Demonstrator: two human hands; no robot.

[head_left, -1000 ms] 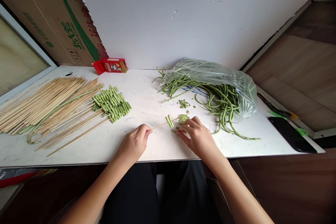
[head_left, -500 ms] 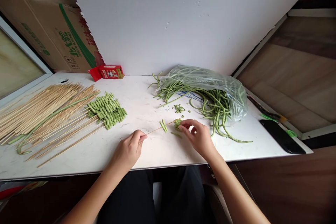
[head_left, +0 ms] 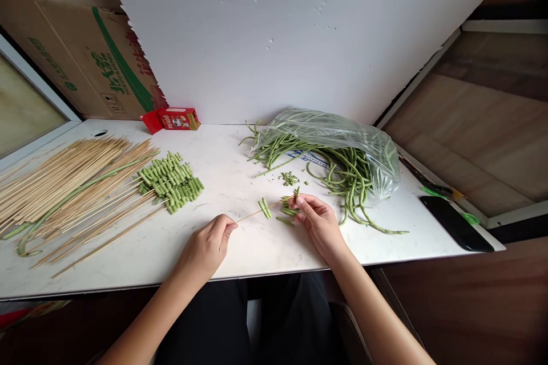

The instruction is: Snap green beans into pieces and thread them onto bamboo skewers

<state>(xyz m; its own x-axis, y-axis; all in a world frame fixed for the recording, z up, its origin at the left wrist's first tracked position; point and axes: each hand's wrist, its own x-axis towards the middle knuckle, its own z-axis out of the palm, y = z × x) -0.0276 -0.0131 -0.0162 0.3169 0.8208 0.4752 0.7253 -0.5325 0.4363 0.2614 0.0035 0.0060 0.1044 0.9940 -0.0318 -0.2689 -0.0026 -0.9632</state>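
Note:
My left hand (head_left: pixel 213 241) pinches the near end of a thin wooden skewer (head_left: pixel 248 216) that slants up to the right above the table. Two short green bean pieces (head_left: pixel 264 208) sit side by side partway along it. At its far tip, my right hand (head_left: pixel 317 222) is closed with thumb and fingers on another cut bean piece (head_left: pixel 297 191). Below that tip several loose bean pieces (head_left: pixel 287 208) lie on the white table, partly hidden by the right hand. Left of my hands are skewers threaded with rows of bean pieces (head_left: pixel 171 181).
Bare skewers (head_left: pixel 72 177) with a long bean across them cover the left side. A red box (head_left: pixel 178 118) stands at the back. Long green beans (head_left: pixel 353 174) spill from a clear plastic bag (head_left: pixel 334 125). Bean ends (head_left: pixel 289 178) lie mid-table; a black phone (head_left: pixel 456 223) lies far right.
My right hand has picked up a bean piece from the small pile and raised it to the skewer's tip. My left hand still pinches the skewer, almost unmoved.

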